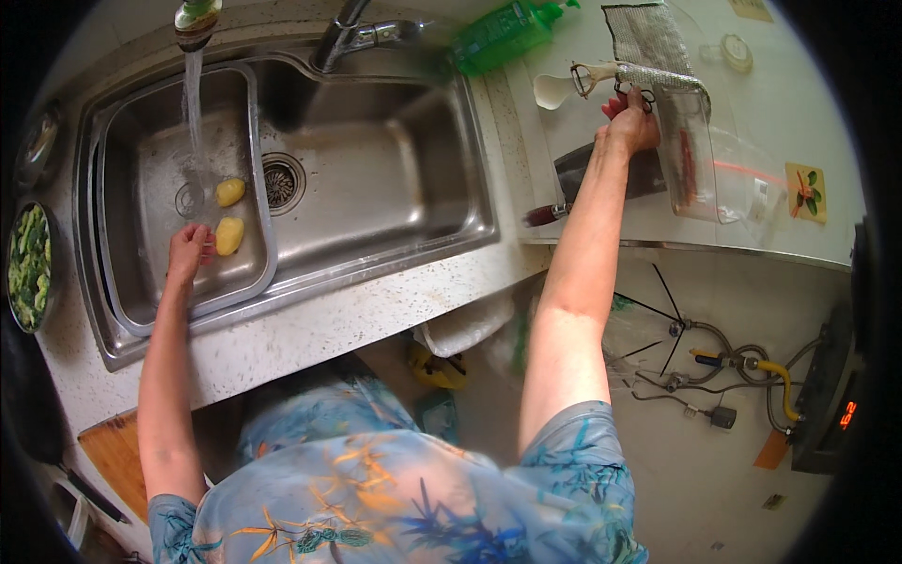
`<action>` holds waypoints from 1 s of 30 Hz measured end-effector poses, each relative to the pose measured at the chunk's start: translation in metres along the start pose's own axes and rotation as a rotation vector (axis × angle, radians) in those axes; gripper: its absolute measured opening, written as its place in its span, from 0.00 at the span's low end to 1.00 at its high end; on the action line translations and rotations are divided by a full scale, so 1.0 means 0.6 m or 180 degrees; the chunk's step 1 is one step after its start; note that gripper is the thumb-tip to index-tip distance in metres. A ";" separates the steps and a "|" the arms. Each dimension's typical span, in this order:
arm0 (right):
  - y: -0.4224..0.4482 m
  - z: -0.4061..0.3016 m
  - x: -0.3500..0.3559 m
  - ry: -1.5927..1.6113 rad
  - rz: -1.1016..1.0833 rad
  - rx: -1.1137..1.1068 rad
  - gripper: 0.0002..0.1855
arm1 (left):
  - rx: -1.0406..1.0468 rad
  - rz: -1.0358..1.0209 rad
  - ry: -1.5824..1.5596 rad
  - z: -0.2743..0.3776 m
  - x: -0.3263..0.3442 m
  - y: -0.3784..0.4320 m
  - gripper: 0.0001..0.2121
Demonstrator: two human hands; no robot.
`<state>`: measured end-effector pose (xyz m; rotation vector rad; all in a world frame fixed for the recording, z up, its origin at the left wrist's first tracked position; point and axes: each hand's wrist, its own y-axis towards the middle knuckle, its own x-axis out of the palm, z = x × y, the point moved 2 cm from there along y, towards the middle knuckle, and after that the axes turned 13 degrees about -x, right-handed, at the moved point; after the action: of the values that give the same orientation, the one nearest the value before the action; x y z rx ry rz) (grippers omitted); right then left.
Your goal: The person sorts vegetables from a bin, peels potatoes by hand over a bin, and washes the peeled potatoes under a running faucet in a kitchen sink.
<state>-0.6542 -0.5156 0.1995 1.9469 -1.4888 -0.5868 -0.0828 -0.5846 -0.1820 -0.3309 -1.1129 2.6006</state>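
My left hand (pixel 190 250) is over the inner steel basin (pixel 264 278), its partly curled fingers beside a peeled yellow potato (pixel 229 236). A smaller potato (pixel 230 192) lies just beyond. Water (pixel 194 106) runs from the tap (pixel 196 25) into this basin. On the right counter, my right hand (pixel 631 123) is at dark metal loops (pixel 646 100) that look like scissor handles; its grip is partly hidden. Near it are a Y-shaped peeler (pixel 582 80), a white spoon (pixel 553 92) and a clear container (pixel 687 158). A cleaver with a dark red handle (pixel 542 215) lies partly under my right forearm.
The larger sink bowl (pixel 380 155) has a chrome faucet (pixel 342 35) behind it. A green pump bottle (pixel 504 35) lies at the back. At the left edge stands a bowl of chopped green vegetables (pixel 29 268). Below the right counter are hoses and a yellow pipe (pixel 779 384).
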 end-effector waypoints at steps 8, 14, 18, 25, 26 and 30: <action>-0.088 0.038 0.034 0.0050 0.0212 0.1155 0.09 | 0.0508 0.0990 0.0987 -0.002 -0.027 -0.004 0.14; -0.392 0.000 0.103 0.0669 -0.1948 0.1593 0.09 | 0.0366 0.1878 0.1164 0.006 -0.017 -0.018 0.11; -0.577 -0.074 0.193 0.1065 -0.3183 0.2582 0.12 | 0.0040 0.1434 0.0012 0.021 -0.018 -0.019 0.12; -0.705 -0.116 0.382 0.2600 -0.3323 0.3516 0.22 | 0.0472 -0.0221 -0.2894 0.195 0.017 0.001 0.18; -0.717 -0.119 0.395 0.2849 -0.3312 0.3539 0.23 | 0.0695 -0.0552 -0.2815 0.224 0.024 -0.006 0.20; -0.740 -0.126 0.416 0.2504 -0.3106 0.3123 0.18 | 0.0153 -0.0695 -0.2661 0.283 0.082 -0.063 0.27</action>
<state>-0.2292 -0.6609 -0.0523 3.0763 -0.1927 0.6897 -0.1767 -0.6551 -0.0443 0.9181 -1.2044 2.5810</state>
